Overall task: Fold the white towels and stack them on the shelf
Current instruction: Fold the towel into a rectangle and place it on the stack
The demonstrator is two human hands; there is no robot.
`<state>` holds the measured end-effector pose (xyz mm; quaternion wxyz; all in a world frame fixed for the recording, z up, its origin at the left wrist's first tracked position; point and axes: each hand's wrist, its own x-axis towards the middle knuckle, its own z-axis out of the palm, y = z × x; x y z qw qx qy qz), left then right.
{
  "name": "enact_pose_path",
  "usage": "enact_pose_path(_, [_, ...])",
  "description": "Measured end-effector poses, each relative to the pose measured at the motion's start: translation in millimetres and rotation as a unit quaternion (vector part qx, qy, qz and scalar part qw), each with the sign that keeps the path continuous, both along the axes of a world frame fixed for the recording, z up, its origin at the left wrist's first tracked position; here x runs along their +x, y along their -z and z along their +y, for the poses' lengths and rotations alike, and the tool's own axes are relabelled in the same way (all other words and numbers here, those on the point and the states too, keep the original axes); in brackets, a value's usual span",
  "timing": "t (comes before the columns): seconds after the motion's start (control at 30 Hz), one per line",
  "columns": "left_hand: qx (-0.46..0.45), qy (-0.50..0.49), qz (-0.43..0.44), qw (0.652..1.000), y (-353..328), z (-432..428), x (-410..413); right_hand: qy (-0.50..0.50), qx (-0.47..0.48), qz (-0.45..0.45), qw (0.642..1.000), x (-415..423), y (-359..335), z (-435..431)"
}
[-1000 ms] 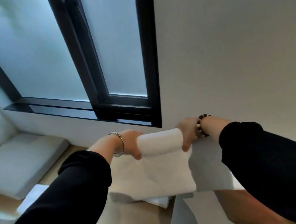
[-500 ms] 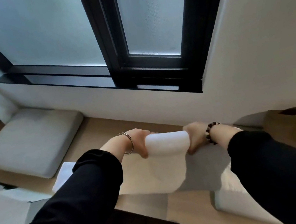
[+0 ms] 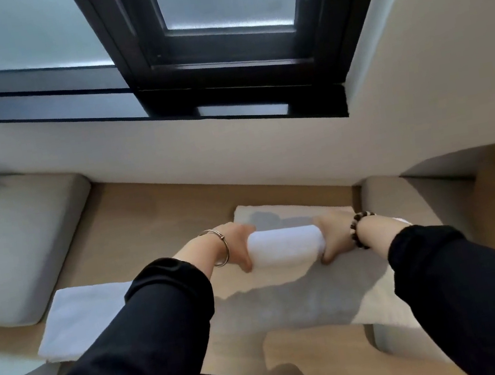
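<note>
**White towel** (image 3: 286, 246): folded over along its top edge into a thick rounded roll. It is held between the two hands, in front of the person and over the wooden ledge (image 3: 153, 215) under the window. The rest of the cloth spreads down and toward the viewer in shadow. Whether that lower part rests on the ledge cannot be told.

**Left hand** (image 3: 239, 247): grips the left end of the rolled edge, thumb on the near side, fingers curled behind the cloth. Silver bangle (image 3: 222, 249) on the wrist, black sleeve (image 3: 152, 332).

**Right hand** (image 3: 334, 235): grips the right end of the same edge in the same way, level with the left hand. Dark bead bracelet (image 3: 357, 231) on the wrist.

**Second towel** (image 3: 82, 320): white, lying flat on the ledge, left of the left forearm, apart from the held towel.

**Third towel** (image 3: 276, 213): pale, lying flat on the ledge just beyond the hands, partly hidden by them.

**Grey cushion** (image 3: 12, 244): on the ledge at far left, against the wall.

**Window frame** (image 3: 221, 71): black, with frosted panes, above the ledge.
</note>
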<state>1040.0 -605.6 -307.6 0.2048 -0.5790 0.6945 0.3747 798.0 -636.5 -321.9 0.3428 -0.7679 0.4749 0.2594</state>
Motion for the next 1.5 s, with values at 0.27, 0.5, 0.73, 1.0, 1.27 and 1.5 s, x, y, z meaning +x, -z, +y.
enact_pose_path(0.27, [0.073,0.077,0.032,0.994,81.0,-74.8,-4.1,0.017,0.071,0.082,0.994,-3.1,71.0,-55.2])
enact_pose_path(0.5, [0.139,0.089,0.057,0.985,143.0,-140.7,-3.2,0.109,0.138,0.061,0.983,-5.4,115.8,-105.3])
enact_pose_path(0.73, [0.145,0.074,0.036,0.986,216.2,-182.5,-13.2,0.15,0.195,0.056,0.968,-16.8,183.2,-149.6])
enact_pose_path(1.0, [-0.078,-0.079,0.015,0.994,255.5,-160.1,15.9,0.233,0.09,0.08,0.965,-8.8,246.7,-146.8])
enact_pose_path(1.27, [-0.042,-0.538,0.211,0.815,256.7,-58.1,73.3,0.132,0.059,-0.078,0.986,71.1,229.9,-141.9])
enact_pose_path(1.5, [0.03,-0.524,0.239,0.817,260.8,-38.1,50.2,0.033,0.119,0.01,0.992,116.8,227.5,-159.3])
